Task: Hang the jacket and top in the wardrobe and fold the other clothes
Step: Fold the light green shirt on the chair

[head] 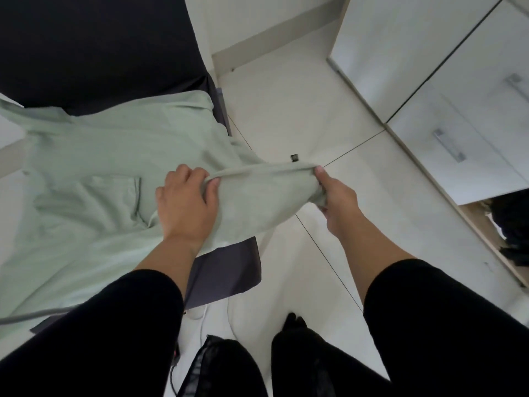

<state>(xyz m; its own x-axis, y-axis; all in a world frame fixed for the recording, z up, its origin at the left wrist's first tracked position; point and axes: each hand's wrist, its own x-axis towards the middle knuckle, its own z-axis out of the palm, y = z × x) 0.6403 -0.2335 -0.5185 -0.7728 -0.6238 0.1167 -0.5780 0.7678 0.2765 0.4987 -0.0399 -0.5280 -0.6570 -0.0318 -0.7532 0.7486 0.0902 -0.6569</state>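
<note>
A pale green shirt [94, 167] with a chest pocket lies spread on the dark bed [91, 44]. One sleeve [257, 193] is stretched out past the bed's edge over the floor. My left hand [186, 204] pinches the sleeve near the shoulder, thumb under the fold. My right hand [337, 202] grips the sleeve's cuff end, holding it taut between the two hands.
A white wardrobe [458, 110] with metal handles stands at the right; its lower part is open, with dark clothes [512, 227] inside. The floor [300, 110] is pale tile with a small black object [294, 158] on it. Cables [204, 313] lie near my feet.
</note>
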